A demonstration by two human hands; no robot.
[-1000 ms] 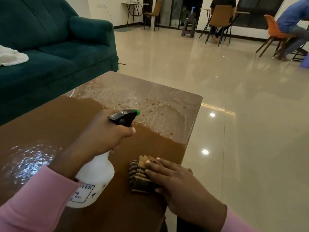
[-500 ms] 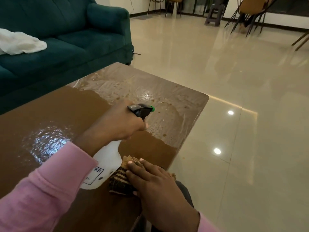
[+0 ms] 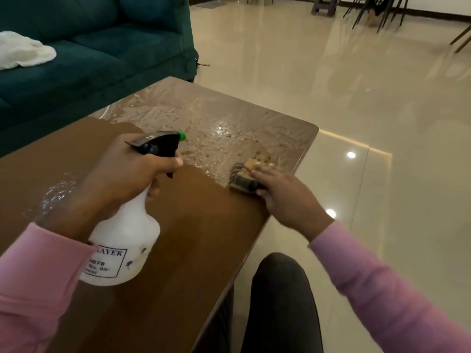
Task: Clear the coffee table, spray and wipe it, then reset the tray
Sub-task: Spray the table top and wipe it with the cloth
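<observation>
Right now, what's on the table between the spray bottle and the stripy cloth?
Nothing stands between the spray bottle and the cloth, just table: dry brown by the bottle, wet streaks by the cloth. The head view shows it.

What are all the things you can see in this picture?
coffee table: one, brown, centre, far end wet
spray bottle: one, white, black trigger, green nozzle, held, left of centre
wiping cloth: one, brown striped, on the table by its right edge
sofa: one, dark green, upper left
white cloth: one, white, on the sofa seat
floor: one, glossy beige, right side
chair legs: several, dark, top edge
left hand: one, grips the spray bottle
right hand: one, presses on the wiping cloth
sleeves: two, pink, on both arms
knee: one, dark trousers, bottom centre
</observation>
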